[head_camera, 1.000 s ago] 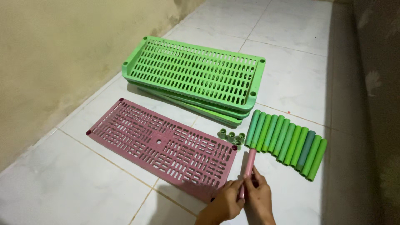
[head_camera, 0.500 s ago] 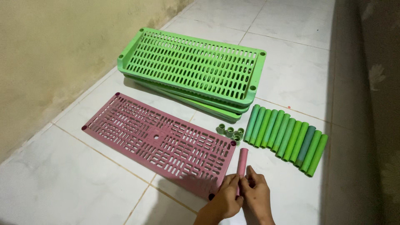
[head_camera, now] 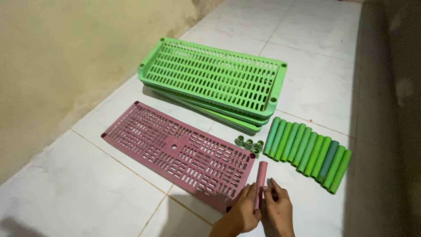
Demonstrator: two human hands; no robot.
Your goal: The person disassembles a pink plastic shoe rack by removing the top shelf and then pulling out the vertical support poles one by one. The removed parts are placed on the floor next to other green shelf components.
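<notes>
A pink plastic tube (head_camera: 261, 177) stands tilted over the near right corner of a pink slotted shelf panel (head_camera: 175, 151) that lies flat on the floor. My left hand (head_camera: 243, 215) and my right hand (head_camera: 278, 210) both grip the tube's lower end, close to the panel's corner socket. A row of several green tubes (head_camera: 309, 153) lies to the right of the tube. Several small green caps (head_camera: 250, 145) sit between the panel and the row.
A stack of green slotted shelf panels (head_camera: 215, 81) lies behind the pink one. A yellowish wall (head_camera: 66, 61) runs along the left. White floor tiles (head_camera: 66, 193) spread all around, and a dark shadowed strip lines the right edge.
The pink tube has come a little closer to me and stands more upright at the panel's corner. Both hands keep hold of it. The view has shifted slightly.
</notes>
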